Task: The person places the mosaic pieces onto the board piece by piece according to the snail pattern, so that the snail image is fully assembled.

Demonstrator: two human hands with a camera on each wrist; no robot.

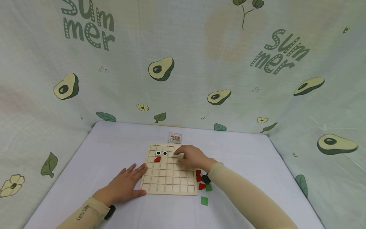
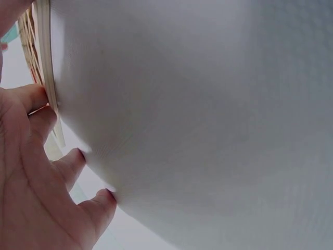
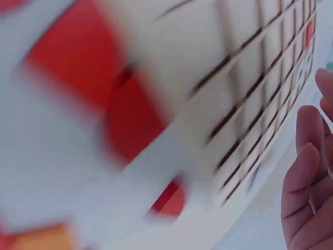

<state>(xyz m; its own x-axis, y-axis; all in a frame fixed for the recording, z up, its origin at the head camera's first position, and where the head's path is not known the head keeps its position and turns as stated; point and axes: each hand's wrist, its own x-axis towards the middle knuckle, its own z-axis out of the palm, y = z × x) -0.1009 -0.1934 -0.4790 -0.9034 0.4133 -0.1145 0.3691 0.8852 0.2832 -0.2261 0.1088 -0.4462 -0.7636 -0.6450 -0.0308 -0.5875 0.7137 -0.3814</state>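
A wooden grid board (image 1: 168, 173) lies on the table. Two eye tiles (image 1: 165, 153) sit side by side in its upper cells, with a red quarter-round tile (image 1: 157, 159) beneath the left one. My left hand (image 1: 124, 186) rests spread on the table, its fingers touching the board's left edge. Over the board's upper right cells hovers my right hand (image 1: 191, 156), its fingers loosely bent. In the right wrist view no piece shows among that hand's fingers (image 3: 307, 166), though part of the hand is cut off.
Beside the board's right edge lie loose red tiles (image 1: 201, 186) and green tiles (image 1: 204, 200), partly under the right forearm. An orange piece (image 3: 44, 239) shows blurred in the right wrist view. A small picture card (image 1: 174, 138) lies beyond the board. Printed cloth (image 1: 188, 70) hangs around the table.
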